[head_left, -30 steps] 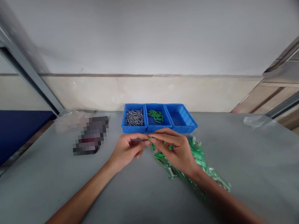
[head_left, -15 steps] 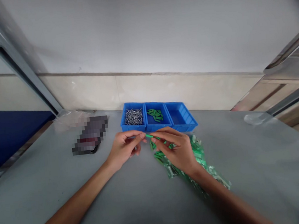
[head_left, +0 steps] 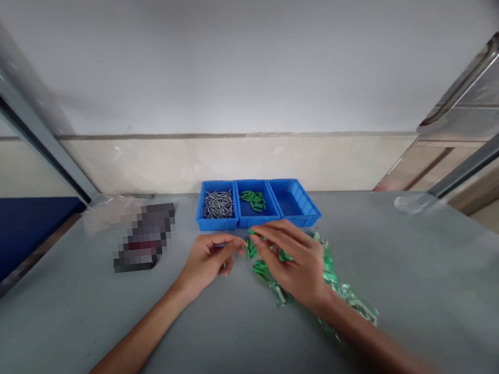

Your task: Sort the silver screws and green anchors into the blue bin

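Note:
My left hand (head_left: pixel 208 264) is pinched around a thin metal fastener (head_left: pixel 222 245), which shows only as a short silver line at the fingertips. My right hand (head_left: pixel 295 259) hangs with its fingers apart over a heap of green plastic pieces (head_left: pixel 262 269). The heap lies partly on a clear plastic bag (head_left: pixel 337 279) holding more green pieces. Part of the heap is hidden under my right palm. A few loose green pieces (head_left: pixel 250 248) lie between my hands.
A blue three-compartment tray (head_left: pixel 259 218) stands just beyond my hands, holding metal fasteners on the left and green pieces in the middle. A pixelated dark object (head_left: pixel 144 238) lies to its left on the grey table (head_left: pixel 425 293). A crumpled clear plastic piece (head_left: pixel 412 204) lies at the far right.
My right hand has let go of the green piece and dropped toward the heap, fingers spreading. My left hand has moved slightly down, and the whole view has shifted a little.

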`<act>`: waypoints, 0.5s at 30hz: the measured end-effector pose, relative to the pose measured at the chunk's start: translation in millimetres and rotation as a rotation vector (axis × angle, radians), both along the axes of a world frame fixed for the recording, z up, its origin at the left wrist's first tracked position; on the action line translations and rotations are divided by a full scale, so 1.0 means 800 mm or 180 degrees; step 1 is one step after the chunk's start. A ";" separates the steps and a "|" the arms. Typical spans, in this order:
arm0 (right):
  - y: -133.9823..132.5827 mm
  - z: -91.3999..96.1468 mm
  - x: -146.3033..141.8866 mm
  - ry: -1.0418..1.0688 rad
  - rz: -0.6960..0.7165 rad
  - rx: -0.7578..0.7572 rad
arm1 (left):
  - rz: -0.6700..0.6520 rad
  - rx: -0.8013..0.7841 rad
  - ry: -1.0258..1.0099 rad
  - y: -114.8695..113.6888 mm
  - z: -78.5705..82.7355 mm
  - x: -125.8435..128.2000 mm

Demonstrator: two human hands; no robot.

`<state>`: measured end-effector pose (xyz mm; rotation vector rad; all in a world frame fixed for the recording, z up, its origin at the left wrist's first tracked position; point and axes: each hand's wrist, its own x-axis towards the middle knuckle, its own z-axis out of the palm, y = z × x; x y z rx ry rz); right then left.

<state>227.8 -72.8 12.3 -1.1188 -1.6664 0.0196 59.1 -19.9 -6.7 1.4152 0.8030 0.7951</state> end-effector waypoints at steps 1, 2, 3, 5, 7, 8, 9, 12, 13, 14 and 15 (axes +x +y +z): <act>0.004 0.007 0.003 0.0034 -0.0194 0.0174 | 0.0007 0.0048 0.0004 0.000 -0.001 0.001; 0.010 0.014 0.008 0.0076 -0.0366 0.0303 | 0.0008 0.0107 0.0027 0.000 -0.003 0.001; 0.019 0.020 0.012 0.0134 -0.0486 0.0365 | -0.0009 0.0170 0.0061 0.001 -0.005 0.002; 0.039 0.027 0.020 0.0237 -0.0473 0.0107 | -0.0089 0.0279 0.0160 0.002 -0.010 0.002; 0.054 0.026 0.027 0.0367 -0.0336 -0.0438 | -0.0148 0.0391 0.0256 0.003 -0.016 0.001; 0.058 0.024 0.030 0.0432 -0.0334 -0.0615 | -0.0159 0.0458 0.0300 0.004 -0.018 0.000; 0.058 0.021 0.033 0.0469 -0.0377 -0.0705 | -0.0163 0.0523 0.0353 0.004 -0.020 0.000; 0.043 0.012 0.044 0.0406 -0.0543 -0.0834 | -0.0110 0.0754 0.0537 0.005 -0.020 -0.002; 0.037 0.010 0.048 0.0259 -0.0534 -0.0975 | -0.0082 0.0878 0.0624 0.005 -0.019 -0.003; 0.031 0.008 0.053 0.0048 -0.0483 -0.1162 | -0.0048 0.1065 0.0739 0.005 -0.018 -0.003; 0.027 0.007 0.059 -0.0207 -0.0423 -0.1363 | -0.0038 0.1276 0.0866 0.004 -0.018 -0.004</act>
